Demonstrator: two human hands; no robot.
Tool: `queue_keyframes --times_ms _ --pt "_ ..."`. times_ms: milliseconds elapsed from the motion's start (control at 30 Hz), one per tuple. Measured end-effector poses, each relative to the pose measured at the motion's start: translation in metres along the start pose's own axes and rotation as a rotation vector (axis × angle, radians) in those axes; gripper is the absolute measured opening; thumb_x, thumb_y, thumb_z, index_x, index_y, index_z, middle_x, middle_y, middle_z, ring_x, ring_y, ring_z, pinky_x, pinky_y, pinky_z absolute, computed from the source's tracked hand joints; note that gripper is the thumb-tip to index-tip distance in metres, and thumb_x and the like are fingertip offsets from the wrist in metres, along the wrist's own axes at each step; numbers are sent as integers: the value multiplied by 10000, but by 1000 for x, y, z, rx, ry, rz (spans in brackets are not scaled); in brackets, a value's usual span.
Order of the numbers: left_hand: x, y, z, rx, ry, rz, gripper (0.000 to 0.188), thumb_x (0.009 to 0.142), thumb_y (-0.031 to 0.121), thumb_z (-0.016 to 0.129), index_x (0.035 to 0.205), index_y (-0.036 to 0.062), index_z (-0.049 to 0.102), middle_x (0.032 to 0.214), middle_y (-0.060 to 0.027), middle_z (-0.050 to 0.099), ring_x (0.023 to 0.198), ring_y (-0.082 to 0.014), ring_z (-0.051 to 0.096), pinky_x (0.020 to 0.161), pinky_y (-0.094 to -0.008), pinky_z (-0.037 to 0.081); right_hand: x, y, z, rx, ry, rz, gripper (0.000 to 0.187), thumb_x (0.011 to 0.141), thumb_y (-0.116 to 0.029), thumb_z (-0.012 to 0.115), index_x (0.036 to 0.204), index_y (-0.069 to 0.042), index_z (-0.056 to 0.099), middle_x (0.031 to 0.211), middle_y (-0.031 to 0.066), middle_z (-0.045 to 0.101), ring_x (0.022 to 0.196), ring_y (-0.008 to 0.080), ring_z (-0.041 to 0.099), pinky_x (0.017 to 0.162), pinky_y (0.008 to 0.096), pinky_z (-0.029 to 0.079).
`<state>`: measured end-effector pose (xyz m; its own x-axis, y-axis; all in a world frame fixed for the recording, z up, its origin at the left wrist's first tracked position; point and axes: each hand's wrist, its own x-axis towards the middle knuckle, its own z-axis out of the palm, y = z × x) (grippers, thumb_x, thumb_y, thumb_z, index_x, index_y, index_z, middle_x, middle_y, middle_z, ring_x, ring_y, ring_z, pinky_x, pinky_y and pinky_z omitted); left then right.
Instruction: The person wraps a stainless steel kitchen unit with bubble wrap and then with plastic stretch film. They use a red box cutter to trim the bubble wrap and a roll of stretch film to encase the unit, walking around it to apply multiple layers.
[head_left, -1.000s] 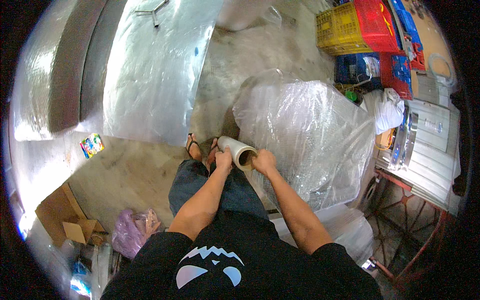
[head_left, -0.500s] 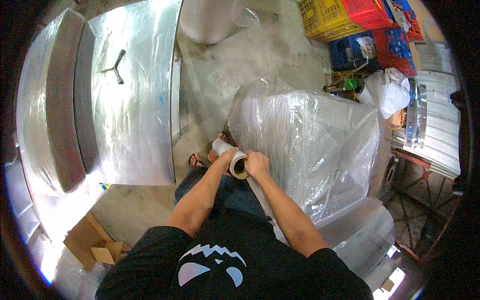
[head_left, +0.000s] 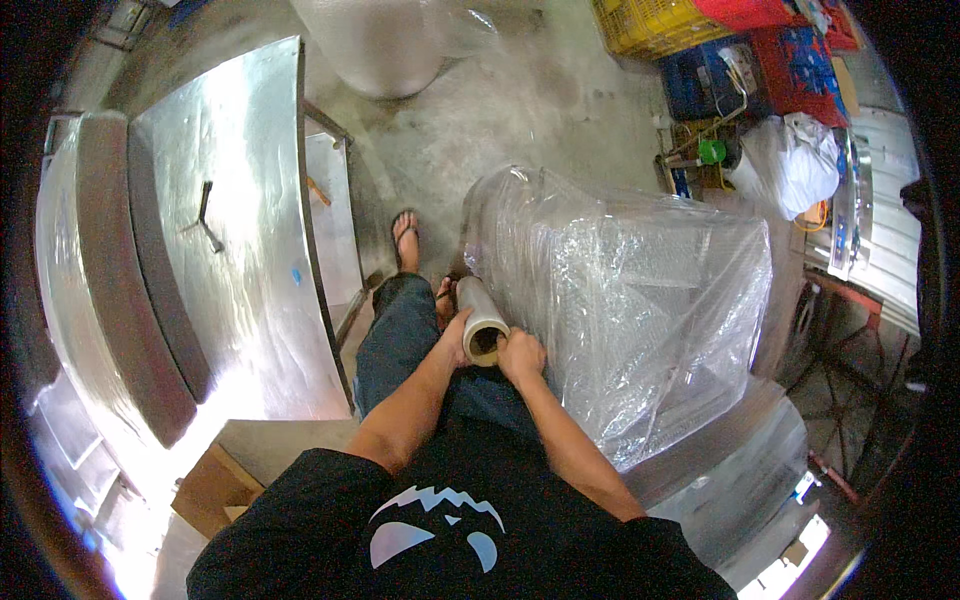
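Between my two hands is a roll of clear stretch film (head_left: 478, 306), its cardboard core opening turned up toward me. My left hand (head_left: 458, 338) is closed around the roll's left side. At the right rim of the core, my right hand (head_left: 522, 356) is closed, with its fingers at the edge. Close by on the right stands a bulky piece (head_left: 640, 290) wrapped in bubble wrap and glossy film. The roll's far end is beside its lower left edge. What the wrapping covers cannot be made out clearly.
At left is a metal-topped table (head_left: 230, 270) with a dark wrench-like tool (head_left: 205, 218) on it. A large bubble wrap roll (head_left: 375, 45) stands at the far side. Crates (head_left: 640, 25) and a white bag (head_left: 795, 165) are at upper right. A cardboard box (head_left: 212, 490) sits lower left.
The roll has come nearer my body and points more straight ahead. One foot has stepped forward, and the view has shifted, with the metal table now farther left and lower.
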<state>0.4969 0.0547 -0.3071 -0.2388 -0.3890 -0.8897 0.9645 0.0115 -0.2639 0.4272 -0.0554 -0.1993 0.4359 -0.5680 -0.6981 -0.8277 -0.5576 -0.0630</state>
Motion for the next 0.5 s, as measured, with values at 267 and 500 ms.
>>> queue_keyframes --times_ms 267,500 --pt "46 92 1 790 184 133 613 959 405 568 1428 17 495 1272 -195 633 1064 -338 642 843 -552 524 86 -51 -3 -214 -180 -209 306 854 -268 665 1089 -75 682 907 223 719 926 405 714 811 540 556" --pt "46 121 14 204 117 -31 616 972 379 580 1490 80 433 1424 -138 557 1277 -345 545 992 -600 459 107 -50 -37 13 -35 32 457 853 -413 662 1010 13 716 1063 271 707 1030 467 665 906 537 522"
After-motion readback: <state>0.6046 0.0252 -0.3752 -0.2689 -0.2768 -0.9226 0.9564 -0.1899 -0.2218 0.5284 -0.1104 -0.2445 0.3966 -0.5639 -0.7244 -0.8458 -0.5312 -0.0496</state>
